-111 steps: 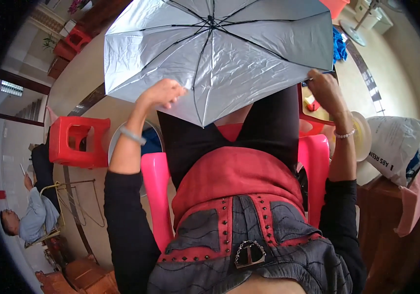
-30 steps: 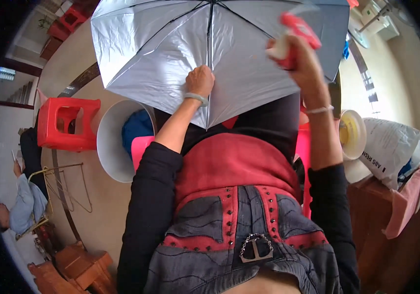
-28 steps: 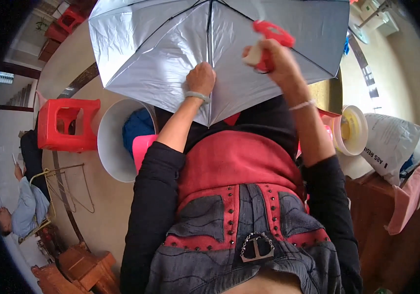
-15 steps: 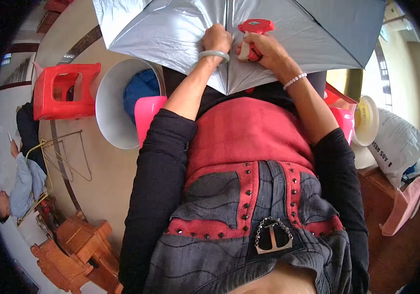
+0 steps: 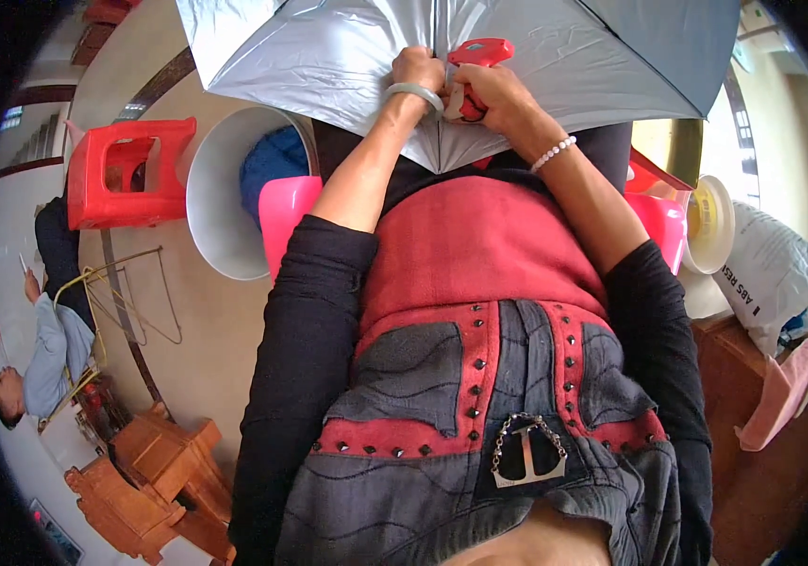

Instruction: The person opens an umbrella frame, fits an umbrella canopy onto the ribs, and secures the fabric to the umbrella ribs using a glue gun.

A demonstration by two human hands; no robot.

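A silver-coated umbrella canopy [image 5: 555, 90] lies spread across my lap, its ribs and seams running to a point near my waist. My left hand [image 5: 419, 71], with a pale bangle at its wrist, is closed at the middle seam and pinches the canopy there. My right hand [image 5: 493, 92], wearing a white bead bracelet, is wrapped round a red-and-white pistol-shaped hand tool [image 5: 481, 52]. The tool's head points toward the seam, right beside my left fingers. What lies between the tool's tip and the cloth is hidden by my hands.
To the left stand a white bucket [image 5: 224, 212] with blue cloth inside and a red plastic stool [image 5: 130, 174]. At the right are a pale tub [image 5: 710, 226], a white sack [image 5: 776, 274] and a pink cloth [image 5: 781, 401]. A person [image 5: 50, 349] sits far left near wooden furniture [image 5: 154, 462].
My right hand has moved left with the red tool, up against my left hand at the seam. My left hand stays nearly where it was.
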